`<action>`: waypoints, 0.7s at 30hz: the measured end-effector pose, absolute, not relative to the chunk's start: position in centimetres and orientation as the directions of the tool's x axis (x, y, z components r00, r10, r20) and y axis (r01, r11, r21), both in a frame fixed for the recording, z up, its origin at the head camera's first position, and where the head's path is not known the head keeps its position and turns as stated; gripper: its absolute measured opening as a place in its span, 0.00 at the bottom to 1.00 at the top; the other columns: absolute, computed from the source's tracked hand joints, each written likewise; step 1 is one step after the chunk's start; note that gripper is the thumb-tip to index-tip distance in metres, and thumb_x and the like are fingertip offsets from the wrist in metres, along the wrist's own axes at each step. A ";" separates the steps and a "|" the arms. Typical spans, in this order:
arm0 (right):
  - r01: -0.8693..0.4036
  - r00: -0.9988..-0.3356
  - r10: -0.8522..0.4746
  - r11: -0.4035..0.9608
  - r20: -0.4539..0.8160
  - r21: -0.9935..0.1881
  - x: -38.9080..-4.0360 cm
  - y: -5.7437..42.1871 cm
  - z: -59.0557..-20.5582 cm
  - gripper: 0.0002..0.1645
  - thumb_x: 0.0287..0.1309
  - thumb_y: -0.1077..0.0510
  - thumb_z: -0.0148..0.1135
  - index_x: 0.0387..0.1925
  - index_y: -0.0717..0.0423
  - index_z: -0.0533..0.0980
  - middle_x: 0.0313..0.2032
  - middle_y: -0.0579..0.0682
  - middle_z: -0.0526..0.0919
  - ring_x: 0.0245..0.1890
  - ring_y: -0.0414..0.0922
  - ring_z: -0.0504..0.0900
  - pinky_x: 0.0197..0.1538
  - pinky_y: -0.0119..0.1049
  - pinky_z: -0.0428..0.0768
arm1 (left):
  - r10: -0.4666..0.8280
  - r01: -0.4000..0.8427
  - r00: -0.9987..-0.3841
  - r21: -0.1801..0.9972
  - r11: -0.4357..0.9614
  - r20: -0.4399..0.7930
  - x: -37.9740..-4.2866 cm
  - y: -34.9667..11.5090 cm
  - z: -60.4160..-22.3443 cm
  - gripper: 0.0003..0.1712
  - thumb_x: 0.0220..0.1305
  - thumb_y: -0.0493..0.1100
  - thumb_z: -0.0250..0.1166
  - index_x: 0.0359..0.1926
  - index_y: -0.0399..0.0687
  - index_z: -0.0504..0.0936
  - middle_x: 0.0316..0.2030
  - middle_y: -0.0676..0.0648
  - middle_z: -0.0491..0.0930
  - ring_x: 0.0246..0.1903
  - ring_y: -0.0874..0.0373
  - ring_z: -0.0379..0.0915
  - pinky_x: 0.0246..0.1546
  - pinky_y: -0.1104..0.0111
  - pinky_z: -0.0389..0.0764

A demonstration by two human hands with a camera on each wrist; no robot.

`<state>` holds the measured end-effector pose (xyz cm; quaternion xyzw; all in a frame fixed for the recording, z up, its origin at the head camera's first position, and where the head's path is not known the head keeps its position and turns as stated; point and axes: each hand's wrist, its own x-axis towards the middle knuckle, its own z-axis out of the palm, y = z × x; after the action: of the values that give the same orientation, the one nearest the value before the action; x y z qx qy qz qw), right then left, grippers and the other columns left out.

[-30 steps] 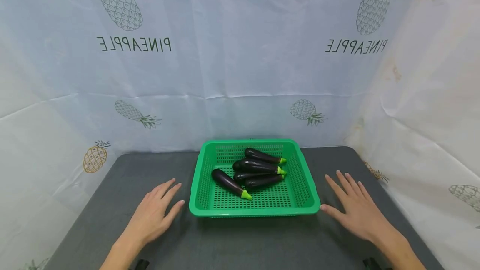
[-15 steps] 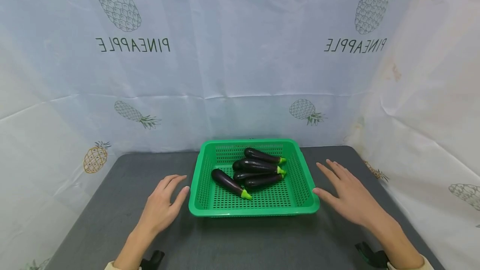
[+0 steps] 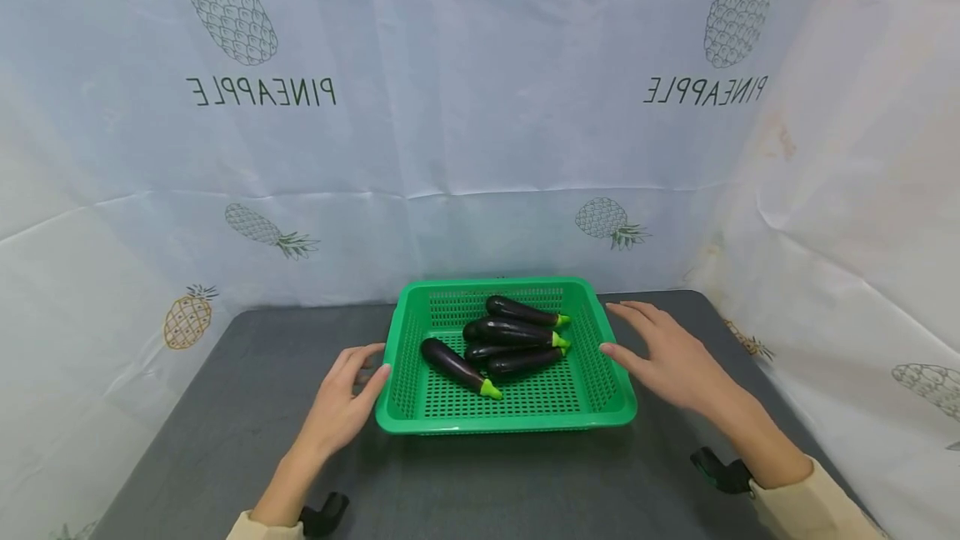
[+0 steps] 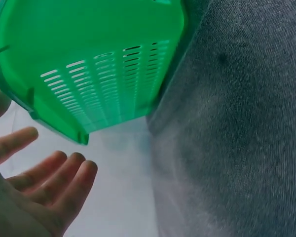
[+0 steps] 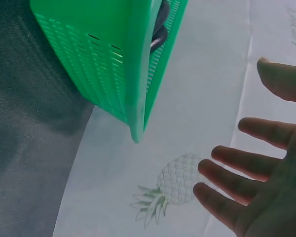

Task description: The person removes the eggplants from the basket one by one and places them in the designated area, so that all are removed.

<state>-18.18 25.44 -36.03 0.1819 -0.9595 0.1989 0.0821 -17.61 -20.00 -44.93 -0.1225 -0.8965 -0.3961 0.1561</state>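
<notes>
A green plastic basket (image 3: 506, 422) with slotted walls stands on the dark table. Inside it, several dark purple eggplants (image 3: 513, 332) with bright green caps are heaped toward the back and right, and a single eggplant (image 3: 453, 365) slants at the left. My left hand (image 3: 337, 407) is at the basket's left side, its thumb and fingertips right by the rim. On the other side my right hand (image 3: 671, 365) hovers with fingers spread, the thumb overlapping the right rim in the head view. The right wrist view shows a gap between the fingertips (image 5: 207, 168) and the basket wall (image 5: 89, 64).
The dark grey table (image 3: 495, 490) extends around the basket on both sides and in front. White cloth (image 3: 480, 123) printed with pineapples hangs behind and at the sides, close to the basket's back edge. Black straps (image 3: 326, 515) sit at both wrists.
Both hands have moved inward and closer to the basket, the left toward the right and the right toward the left and away from me. The basket and eggplants have stayed in place.
</notes>
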 end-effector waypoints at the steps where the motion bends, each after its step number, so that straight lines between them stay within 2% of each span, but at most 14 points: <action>1: -0.385 -0.919 -0.319 0.851 0.232 -0.356 -18.5 25.3 -35.9 0.41 0.71 0.36 0.58 0.74 0.55 0.66 0.70 0.60 0.66 0.69 0.64 0.64 0.58 0.68 0.70 | 0.098 0.338 -0.926 0.685 0.645 0.365 -17.7 -20.0 -45.0 0.25 0.76 0.51 0.60 0.67 0.45 0.75 0.59 0.39 0.73 0.54 0.44 0.75 0.51 0.46 0.79; 8: -0.437 -0.897 -0.354 0.801 0.265 -0.410 -20.4 23.8 -35.3 0.37 0.71 0.38 0.59 0.70 0.56 0.70 0.67 0.61 0.71 0.67 0.62 0.69 0.60 0.66 0.70 | 0.095 0.319 -0.940 0.748 0.582 0.327 -18.3 -19.7 -45.3 0.27 0.76 0.52 0.60 0.70 0.45 0.72 0.60 0.39 0.73 0.57 0.43 0.74 0.53 0.45 0.78; 15: -0.472 -0.880 -0.377 0.767 0.290 -0.434 -22.1 22.1 -34.8 0.33 0.70 0.42 0.63 0.68 0.54 0.73 0.62 0.59 0.75 0.59 0.58 0.76 0.55 0.60 0.75 | 0.074 0.265 -0.961 0.811 0.522 0.267 -18.8 -19.3 -45.4 0.28 0.76 0.52 0.60 0.70 0.47 0.73 0.59 0.41 0.73 0.57 0.46 0.75 0.53 0.49 0.79; 21: -0.480 -0.877 -0.388 0.722 0.283 -0.499 -23.1 20.5 -34.2 0.33 0.67 0.43 0.66 0.67 0.54 0.74 0.60 0.56 0.76 0.55 0.55 0.77 0.53 0.56 0.77 | 0.093 0.228 -0.973 0.859 0.458 0.210 -18.9 -19.1 -45.6 0.29 0.76 0.52 0.60 0.72 0.49 0.70 0.61 0.41 0.72 0.59 0.46 0.74 0.54 0.53 0.79</action>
<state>-23.13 20.52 -34.16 0.2347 -0.9244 0.2900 0.0795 -18.95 -19.13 -45.57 -0.0943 -0.8513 -0.5118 0.0664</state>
